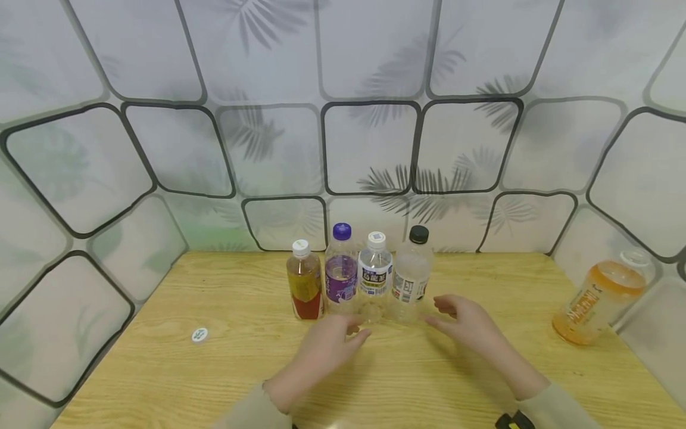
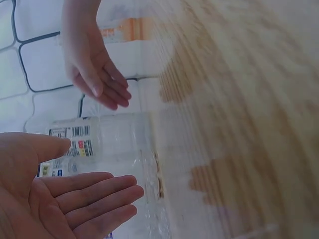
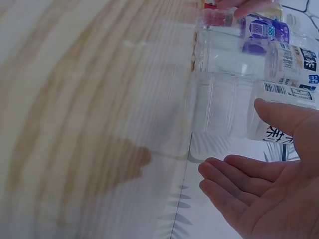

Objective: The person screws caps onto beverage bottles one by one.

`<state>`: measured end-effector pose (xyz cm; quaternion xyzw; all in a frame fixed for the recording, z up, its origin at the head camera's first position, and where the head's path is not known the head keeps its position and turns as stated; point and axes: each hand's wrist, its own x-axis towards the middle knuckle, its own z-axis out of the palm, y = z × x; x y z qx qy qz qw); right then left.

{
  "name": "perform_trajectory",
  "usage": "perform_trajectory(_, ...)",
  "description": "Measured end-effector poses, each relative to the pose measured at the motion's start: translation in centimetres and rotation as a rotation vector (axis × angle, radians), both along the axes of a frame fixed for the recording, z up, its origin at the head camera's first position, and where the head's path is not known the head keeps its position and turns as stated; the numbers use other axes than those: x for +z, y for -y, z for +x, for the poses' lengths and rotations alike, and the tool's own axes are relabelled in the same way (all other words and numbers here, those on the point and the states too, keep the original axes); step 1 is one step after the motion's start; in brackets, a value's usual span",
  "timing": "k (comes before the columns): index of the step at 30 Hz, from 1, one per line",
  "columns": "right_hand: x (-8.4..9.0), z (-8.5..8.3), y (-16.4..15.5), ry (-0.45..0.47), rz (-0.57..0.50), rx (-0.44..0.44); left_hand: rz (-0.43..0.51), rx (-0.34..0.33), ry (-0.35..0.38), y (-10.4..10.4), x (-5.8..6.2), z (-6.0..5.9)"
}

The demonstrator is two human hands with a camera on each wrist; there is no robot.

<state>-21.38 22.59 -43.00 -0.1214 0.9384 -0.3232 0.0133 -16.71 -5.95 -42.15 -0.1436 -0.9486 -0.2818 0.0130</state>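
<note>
Four bottles (image 1: 358, 274) stand in a far-centre row; my left hand (image 1: 327, 345) and right hand (image 1: 471, 328) hover near them, fingers relaxed, empty. Orange drink bottle (image 1: 600, 304) leans far right, white cap (image 1: 199, 335) lies left.

Light wood-grain table (image 1: 161, 369) carried four upright bottles in a row at the back edge — amber tea (image 1: 304, 280), purple-capped (image 1: 341, 268), white-capped (image 1: 374, 274), black-capped (image 1: 411, 275) — plus an orange bottle (image 1: 600, 298) far right and a loose cap (image 1: 199, 335) left.
</note>
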Motion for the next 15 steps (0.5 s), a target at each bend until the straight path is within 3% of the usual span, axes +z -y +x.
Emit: perform_trajectory(15,0.0,0.9,-3.4,0.043,0.073,-0.016,-0.006,0.098,0.024,4.7,-0.5,0.4)
